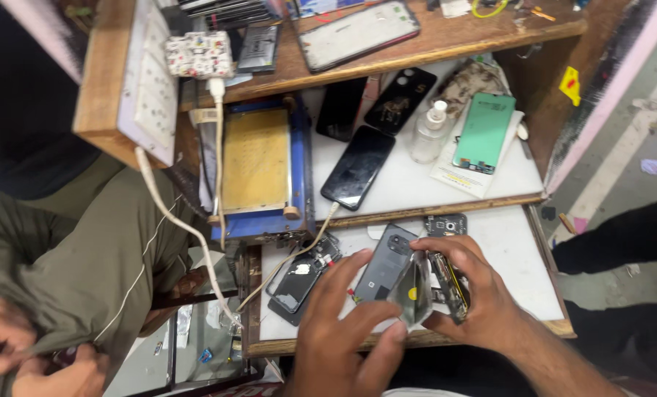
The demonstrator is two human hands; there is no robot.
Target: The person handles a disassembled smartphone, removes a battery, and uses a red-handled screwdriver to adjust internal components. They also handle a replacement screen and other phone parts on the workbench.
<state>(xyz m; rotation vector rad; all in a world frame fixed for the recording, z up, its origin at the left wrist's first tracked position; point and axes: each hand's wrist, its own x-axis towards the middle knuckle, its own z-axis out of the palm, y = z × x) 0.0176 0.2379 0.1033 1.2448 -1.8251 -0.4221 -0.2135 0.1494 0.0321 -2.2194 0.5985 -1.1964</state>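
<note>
My right hand (483, 294) grips an opened phone body (450, 283) on its edge, with the circuit parts showing. My left hand (347, 323) holds the grey back cover (386, 266) that is swung away from the body, fingers spread behind it and thumb at the lower edge. A shiny inner panel (414, 294) stands between cover and body. Both hands hover over the white lower tabletop (519, 257). A dismantled black phone (299, 283) lies just left of my left hand.
A blue machine with a yellow pad (259, 165) sits behind. Black phones (358, 165), a clear bottle (428, 132) and a green back panel (484, 132) lie on the upper surface. A white cable (174, 217) hangs from a socket board (148, 88). Another person in olive clothing (71, 257) sits on the left.
</note>
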